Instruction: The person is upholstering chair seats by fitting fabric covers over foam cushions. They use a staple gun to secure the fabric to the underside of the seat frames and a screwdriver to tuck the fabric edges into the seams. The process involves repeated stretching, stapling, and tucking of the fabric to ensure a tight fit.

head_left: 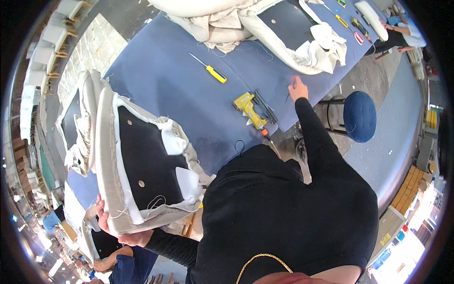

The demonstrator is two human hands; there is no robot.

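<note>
My left hand [135, 237] grips the lower left corner of a beige upholstered seat [147, 156], fingers along its outer side. The seat is tilted, its black underside facing me, with white padding and loose fabric edges round the rim. My right hand [298, 90] is over the table's right part with curled fingers; a thin dark thing shows below them, too small to make out. Nearer me lies a yellow staple gun [251, 111] with its air hose. A yellow-handled screwdriver [216, 73] rests farther off on the blue-grey table [165, 61].
More beige seat pieces [279, 33] lie at the table's far side, and another [78, 123] stands at left. A blue round stool [360, 116] is at right. Tools, including a second screwdriver [340, 20], lie far right. Other people [402, 31] work at far right and lower left.
</note>
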